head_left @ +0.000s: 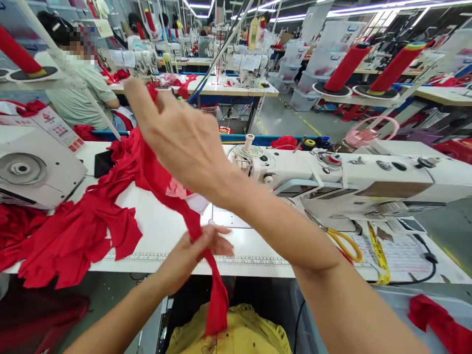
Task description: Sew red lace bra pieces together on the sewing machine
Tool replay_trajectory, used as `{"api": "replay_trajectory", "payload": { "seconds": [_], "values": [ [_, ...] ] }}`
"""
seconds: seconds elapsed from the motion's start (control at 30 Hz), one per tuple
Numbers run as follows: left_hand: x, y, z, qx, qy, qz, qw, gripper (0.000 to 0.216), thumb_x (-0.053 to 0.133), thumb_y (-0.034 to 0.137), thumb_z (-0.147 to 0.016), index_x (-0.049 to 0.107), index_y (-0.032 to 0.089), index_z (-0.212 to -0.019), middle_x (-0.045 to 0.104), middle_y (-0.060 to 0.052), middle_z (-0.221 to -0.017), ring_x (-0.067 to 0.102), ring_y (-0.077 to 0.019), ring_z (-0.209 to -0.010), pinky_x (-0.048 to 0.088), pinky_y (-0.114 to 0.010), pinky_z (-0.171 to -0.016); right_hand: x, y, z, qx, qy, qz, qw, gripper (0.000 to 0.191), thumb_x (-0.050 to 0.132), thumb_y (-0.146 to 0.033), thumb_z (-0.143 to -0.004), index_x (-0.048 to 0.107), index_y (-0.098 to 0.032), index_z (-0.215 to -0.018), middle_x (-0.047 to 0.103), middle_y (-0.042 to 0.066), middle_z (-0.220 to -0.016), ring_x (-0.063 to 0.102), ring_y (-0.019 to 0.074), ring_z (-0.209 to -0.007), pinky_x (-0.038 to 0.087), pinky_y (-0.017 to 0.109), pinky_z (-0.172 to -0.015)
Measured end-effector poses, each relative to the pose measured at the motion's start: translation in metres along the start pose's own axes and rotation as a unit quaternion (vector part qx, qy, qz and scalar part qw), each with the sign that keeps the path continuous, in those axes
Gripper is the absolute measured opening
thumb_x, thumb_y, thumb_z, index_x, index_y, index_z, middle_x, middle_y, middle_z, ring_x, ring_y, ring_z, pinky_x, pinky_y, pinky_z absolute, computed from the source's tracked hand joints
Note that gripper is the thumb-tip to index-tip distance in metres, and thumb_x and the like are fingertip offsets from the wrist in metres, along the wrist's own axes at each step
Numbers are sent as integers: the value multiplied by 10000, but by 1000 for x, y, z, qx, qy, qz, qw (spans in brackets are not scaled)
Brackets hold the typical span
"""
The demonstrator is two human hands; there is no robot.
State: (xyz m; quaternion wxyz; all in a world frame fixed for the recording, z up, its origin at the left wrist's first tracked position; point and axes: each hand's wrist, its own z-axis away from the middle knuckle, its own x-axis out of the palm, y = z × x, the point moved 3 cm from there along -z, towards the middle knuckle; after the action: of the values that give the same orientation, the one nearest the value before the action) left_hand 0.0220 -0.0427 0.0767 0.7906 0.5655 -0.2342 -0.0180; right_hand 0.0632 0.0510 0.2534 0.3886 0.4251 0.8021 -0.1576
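We count two hands on one red strip (191, 221). The strip slants across our front, from the right hand above down past the left hand, its lower end over our yellow apron (243, 334). Our left hand (195, 253) holds it between thumb and fingers near the table's front edge, the other fingers stretched out beyond it. Our right hand (180, 132) is raised, the arm crossing above the left one; its fingers are closed on the strip, with red showing between thumb and forefinger.

On the one white table (158, 216) we have one heap (81, 226) of red pieces to the left; they overlap, so we cannot tell how many. Two machines stand here: one machine (295, 167) ahead and to the right, another (33, 167) at the left. To the right lie one pair of scissors (334, 233) with yellow handles and one yellow tape (379, 258). Three big red cones stand near: one (20, 54) left, two (346, 69) right. One bin (391, 295) at lower right has one red scrap (438, 319).
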Motion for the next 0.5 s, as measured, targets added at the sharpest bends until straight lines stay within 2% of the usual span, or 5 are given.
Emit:
{"api": "replay_trajectory", "payload": {
  "seconds": [0.03,0.13,0.3,0.4,0.5],
  "values": [
    [-9,0,-9,4,57,30,998,375,600,490,-920,699,164,-1078,759,-81,-872,724,-222,-898,563,-368,-910,5,-3,12,-15,-13,-14,1000,772,-101,-42,-905,503,-157,-1372,580,-1,-947,658,79,-961,402,206,-760],
    [-39,-8,-22,-25,182,112,977,281,604,392,-919,676,157,-1054,744,-62,-812,725,-206,-791,598,-341,-784,34,-6,82,-80,-77,-113,987,323,363,-112,-958,620,-201,-1132,631,-16,-819,628,90,-724,374,155,-571],
    [-62,-31,-12,-117,217,234,940,242,479,310,-982,634,126,-1009,699,-54,-749,677,-143,-619,586,-286,-666,97,29,182,21,-209,-248,946,174,502,-155,-960,641,-185,-858,664,-17,-696,604,102,-620,385,211,-559],
    [-64,-32,-3,-105,248,159,950,220,553,345,-942,621,140,-981,609,23,-599,504,-79,-405,505,-217,-494,117,37,170,40,-213,-281,935,226,470,-118,-963,681,-186,-1007,692,-1,-762,620,110,-663,425,212,-602],
    [-59,-18,12,-113,168,-25,979,324,617,477,-887,628,162,-960,524,60,-467,347,-68,-305,351,-185,-357,123,14,126,-51,-217,-282,933,511,521,-16,-859,626,-253,-1299,706,47,-1062,649,161,-940,495,244,-730]
  ]
}}
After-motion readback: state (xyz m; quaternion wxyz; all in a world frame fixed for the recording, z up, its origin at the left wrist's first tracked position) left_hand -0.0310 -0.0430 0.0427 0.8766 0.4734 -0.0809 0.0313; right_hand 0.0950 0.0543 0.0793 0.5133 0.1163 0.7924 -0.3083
